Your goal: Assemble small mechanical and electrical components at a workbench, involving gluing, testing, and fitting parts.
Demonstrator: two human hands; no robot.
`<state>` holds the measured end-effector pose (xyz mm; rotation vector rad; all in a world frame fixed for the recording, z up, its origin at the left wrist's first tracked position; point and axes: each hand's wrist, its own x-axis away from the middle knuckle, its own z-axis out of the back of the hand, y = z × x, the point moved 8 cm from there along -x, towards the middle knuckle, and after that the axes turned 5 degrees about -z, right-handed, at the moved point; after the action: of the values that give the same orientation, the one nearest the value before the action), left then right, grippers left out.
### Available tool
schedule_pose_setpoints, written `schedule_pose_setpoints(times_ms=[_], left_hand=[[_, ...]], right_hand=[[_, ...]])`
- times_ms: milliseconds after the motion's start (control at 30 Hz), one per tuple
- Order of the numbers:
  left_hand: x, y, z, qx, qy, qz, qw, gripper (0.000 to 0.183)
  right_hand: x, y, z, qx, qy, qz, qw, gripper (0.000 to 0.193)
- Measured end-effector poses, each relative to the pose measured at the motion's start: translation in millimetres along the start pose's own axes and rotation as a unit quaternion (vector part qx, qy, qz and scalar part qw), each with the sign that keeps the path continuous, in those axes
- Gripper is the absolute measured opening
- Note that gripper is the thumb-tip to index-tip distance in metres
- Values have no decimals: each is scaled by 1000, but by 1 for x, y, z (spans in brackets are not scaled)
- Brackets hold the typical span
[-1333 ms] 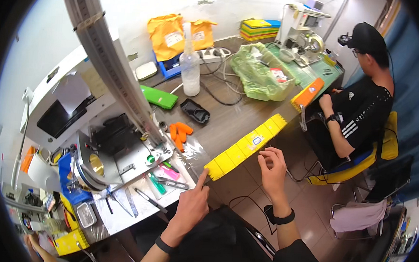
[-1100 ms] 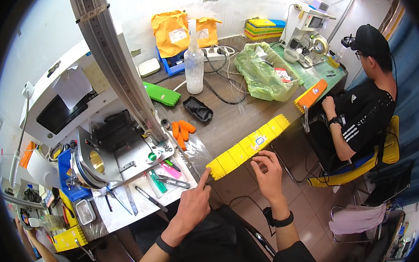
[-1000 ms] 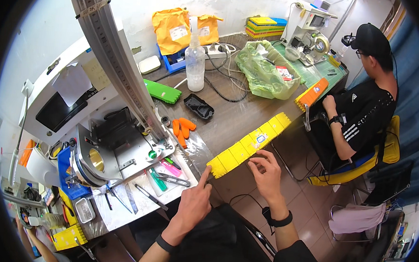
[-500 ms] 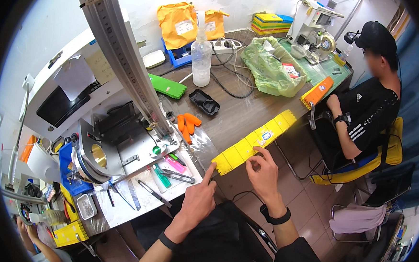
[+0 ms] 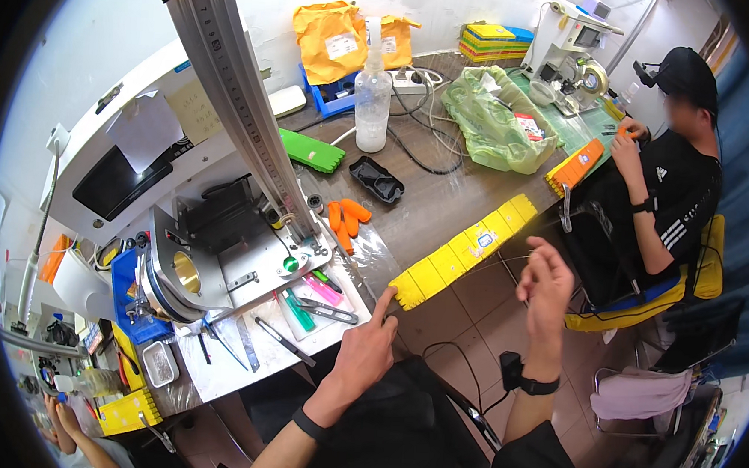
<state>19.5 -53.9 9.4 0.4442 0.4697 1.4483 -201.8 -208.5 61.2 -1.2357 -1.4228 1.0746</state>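
A long yellow notched board (image 5: 459,255) lies along the front edge of the table, a small pale label near its middle. At the board's near left end, the outstretched index finger of my left hand (image 5: 365,354) presses on the corner; the other fingers are curled and hold nothing visible. Beyond the front edge, my right hand (image 5: 548,287) is raised in the air with fingers bent. From the board a thin thread (image 5: 507,260) runs toward its finger and thumb, which seem closed on it; the exact grip is hard to see.
Orange finger cots (image 5: 347,222), a black tray (image 5: 377,181) and a green notched board (image 5: 311,151) lie behind. To the left stand a metal device (image 5: 185,270) and scissors (image 5: 329,311). A co-worker (image 5: 666,166) sits at the right beside an orange board (image 5: 576,166).
My right hand has moved right and up, away from the yellow board. My left finger stays on its end. The co-worker's hands have risen to an orange thing. The view has shifted slightly.
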Motion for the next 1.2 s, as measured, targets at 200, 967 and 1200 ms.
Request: schedule_pose_setpoints(times_ms=[200, 967, 1200], left_hand=[[12, -10, 40, 154, 163, 26, 974, 18], [194, -77, 170, 243, 528, 79, 810, 6], [185, -96, 148, 485, 513, 38, 707, 6]], right_hand=[[58, -52, -60, 97, -184, 30, 978, 5], [216, 58, -300, 30, -541, -247, 803, 29], [210, 51, -308, 117, -514, -186, 829, 26]])
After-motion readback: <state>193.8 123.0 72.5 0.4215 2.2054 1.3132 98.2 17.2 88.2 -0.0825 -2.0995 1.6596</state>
